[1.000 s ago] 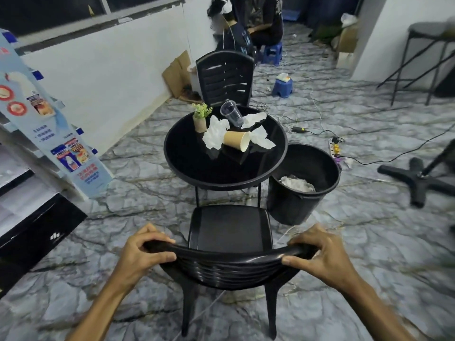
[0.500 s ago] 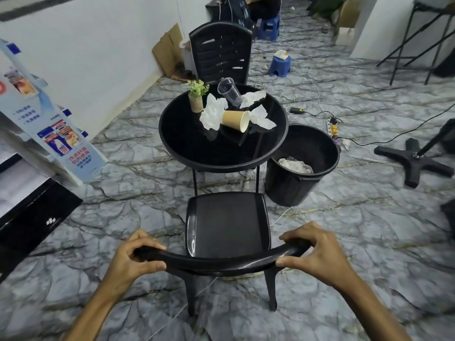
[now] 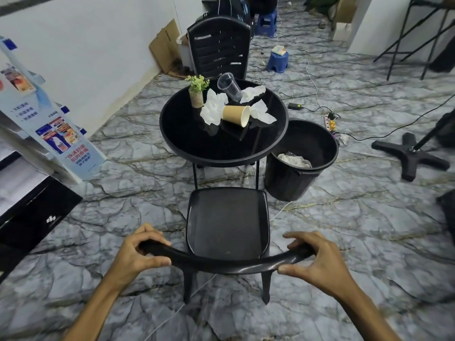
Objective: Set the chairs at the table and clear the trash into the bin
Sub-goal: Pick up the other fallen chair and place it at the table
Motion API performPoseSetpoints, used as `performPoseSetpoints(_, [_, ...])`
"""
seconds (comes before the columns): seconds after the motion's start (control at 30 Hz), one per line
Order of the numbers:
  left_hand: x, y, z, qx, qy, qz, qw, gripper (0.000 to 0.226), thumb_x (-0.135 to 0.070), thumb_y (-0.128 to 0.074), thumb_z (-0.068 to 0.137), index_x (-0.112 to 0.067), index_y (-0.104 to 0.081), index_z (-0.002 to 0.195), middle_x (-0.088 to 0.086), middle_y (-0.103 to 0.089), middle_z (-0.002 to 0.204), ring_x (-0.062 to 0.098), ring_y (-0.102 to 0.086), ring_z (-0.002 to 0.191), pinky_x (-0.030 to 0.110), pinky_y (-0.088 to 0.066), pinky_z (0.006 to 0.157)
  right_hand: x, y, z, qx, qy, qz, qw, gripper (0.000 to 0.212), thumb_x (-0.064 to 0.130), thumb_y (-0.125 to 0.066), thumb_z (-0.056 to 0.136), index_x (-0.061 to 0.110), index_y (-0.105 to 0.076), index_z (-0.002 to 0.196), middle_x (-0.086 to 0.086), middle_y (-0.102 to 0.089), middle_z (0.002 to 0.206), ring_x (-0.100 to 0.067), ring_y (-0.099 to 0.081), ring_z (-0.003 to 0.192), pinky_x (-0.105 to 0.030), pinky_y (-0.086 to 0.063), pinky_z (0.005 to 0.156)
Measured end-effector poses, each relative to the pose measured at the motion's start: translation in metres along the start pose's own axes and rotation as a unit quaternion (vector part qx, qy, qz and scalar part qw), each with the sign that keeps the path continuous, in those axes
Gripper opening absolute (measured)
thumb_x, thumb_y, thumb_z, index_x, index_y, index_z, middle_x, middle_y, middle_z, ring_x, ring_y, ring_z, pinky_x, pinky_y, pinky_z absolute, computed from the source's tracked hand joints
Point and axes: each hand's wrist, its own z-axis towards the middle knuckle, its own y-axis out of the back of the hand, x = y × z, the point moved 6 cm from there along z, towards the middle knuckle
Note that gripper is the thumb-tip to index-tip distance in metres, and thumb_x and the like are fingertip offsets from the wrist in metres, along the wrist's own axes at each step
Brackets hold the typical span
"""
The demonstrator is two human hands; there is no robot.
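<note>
Flanking the table (image 3: pixel 187 146) — bin (image 3: pixel 290 183) right, far chair (image 3: pixel 219 49) behind.

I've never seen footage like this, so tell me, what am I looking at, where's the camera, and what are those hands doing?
There is no machine: a person wears one camera on the head, looking forward and down at their own hands. The left hand and right hand grip the curved top of a black chair that faces a round black table. On the table lie a tipped paper cup, a tilted clear cup, crumpled napkins and a small potted plant. A black bin stands on the floor beside the table, and a second chair behind it.
</note>
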Motion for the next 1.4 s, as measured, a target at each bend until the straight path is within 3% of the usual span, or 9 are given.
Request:
performPoseSetpoints(0.13, [0.009,0.010,-0.007,-0.006,0.016,-0.006,1.000,0.057,-0.052,-0.094,0.039,-0.014,-0.077,0.078,0.022,-0.053,0.092,0.023,-0.060,0.102,0.016,-0.049,0.085,0.008,-0.008,0.011,0.013,0.010,-0.021,1.000,0.063,0.066,-0.085,0.040,0.041,-0.071,0.095,0.024,-0.063,0.099,-0.007,-0.062,0.087,-0.020,-0.052,0.073])
performPoseSetpoints(0.3, [0.009,0.001,-0.017,0.003,0.026,-0.020,0.999,0.057,-0.053,-0.093,0.040,-0.015,-0.078,0.080,0.020,-0.053,0.099,0.010,-0.059,0.117,0.016,-0.049,0.093,-0.002,-0.006,0.004,0.011,0.011,-0.044,0.999,0.052,0.072,-0.080,0.042,0.036,-0.073,0.080,0.017,-0.069,0.087,-0.010,-0.059,0.089,-0.027,-0.051,0.070])
performPoseSetpoints(0.5, [0.000,-0.007,-0.027,0.017,0.019,-0.011,1.000,0.053,-0.051,-0.092,0.046,-0.015,-0.078,0.082,0.019,-0.054,0.105,0.012,-0.060,0.114,0.020,-0.050,0.091,-0.008,-0.002,-0.006,0.018,0.004,-0.024,1.000,0.052,0.072,-0.080,0.040,0.039,-0.074,0.080,0.015,-0.070,0.084,-0.009,-0.057,0.092,-0.015,-0.045,0.070])
performPoseSetpoints(0.6, [-0.003,-0.011,-0.034,0.022,0.027,-0.006,0.999,0.052,-0.052,-0.091,0.048,-0.017,-0.079,0.084,0.013,-0.056,0.109,0.014,-0.058,0.115,0.027,-0.051,0.092,-0.009,-0.001,-0.011,0.024,0.003,-0.017,1.000,0.049,0.070,-0.081,0.042,0.040,-0.074,0.080,0.013,-0.070,0.084,-0.009,-0.057,0.093,-0.017,-0.046,0.071])
performPoseSetpoints(0.77, [-0.009,-0.014,-0.039,-0.003,0.035,0.004,0.999,0.057,-0.059,-0.089,0.044,-0.019,-0.079,0.083,0.006,-0.060,0.113,0.008,-0.058,0.114,0.018,-0.050,0.089,-0.011,-0.001,-0.015,0.028,-0.007,0.013,0.999,0.047,0.065,-0.084,0.043,0.041,-0.074,0.082,0.016,-0.070,0.094,-0.008,-0.055,0.103,-0.015,-0.046,0.079])
performPoseSetpoints(0.9, [-0.015,-0.014,-0.042,-0.013,0.055,0.020,0.998,0.060,-0.064,-0.088,0.040,-0.021,-0.079,0.081,0.003,-0.061,0.114,0.006,-0.060,0.109,0.026,-0.047,0.090,-0.011,-0.002,-0.019,0.036,-0.010,0.010,0.999,0.047,0.067,-0.082,0.046,0.042,-0.074,0.084,0.019,-0.069,0.099,-0.005,-0.053,0.107,-0.022,-0.046,0.084])
performPoseSetpoints(1.1, [-0.027,-0.015,-0.048,-0.020,0.097,0.039,0.994,0.064,-0.072,-0.083,0.038,-0.026,-0.080,0.083,-0.005,-0.063,0.112,-0.003,-0.060,0.104,0.031,-0.045,0.092,-0.008,0.000,-0.024,0.037,-0.014,0.001,0.999,0.049,0.071,-0.078,0.048,0.045,-0.073,0.088,0.021,-0.068,0.101,0.005,-0.048,0.111,-0.014,-0.040,0.087])
performPoseSetpoints(1.27, [-0.036,-0.023,-0.049,-0.033,0.149,0.046,0.987,0.004,-0.024,-0.081,0.075,-0.025,-0.081,0.079,-0.008,-0.066,0.111,0.000,-0.056,0.108,0.036,-0.040,0.096,-0.003,0.004,-0.023,0.087,-0.015,-0.038,0.995,0.048,0.065,-0.076,0.059,0.039,-0.072,0.099,0.023,-0.060,0.114,0.019,-0.039,0.111,-0.001,-0.034,0.083])
performPoseSetpoints(1.4, [-0.047,-0.032,-0.052,-0.052,0.154,0.079,0.983,0.007,-0.017,-0.080,0.077,-0.024,-0.081,0.077,-0.004,-0.070,0.105,-0.001,-0.059,0.102,0.027,-0.041,0.090,0.001,0.009,-0.020,0.118,-0.006,-0.058,0.991,0.049,0.065,-0.070,0.065,0.035,-0.071,0.104,0.022,-0.060,0.109,0.012,-0.050,0.103,-0.006,-0.039,0.082])
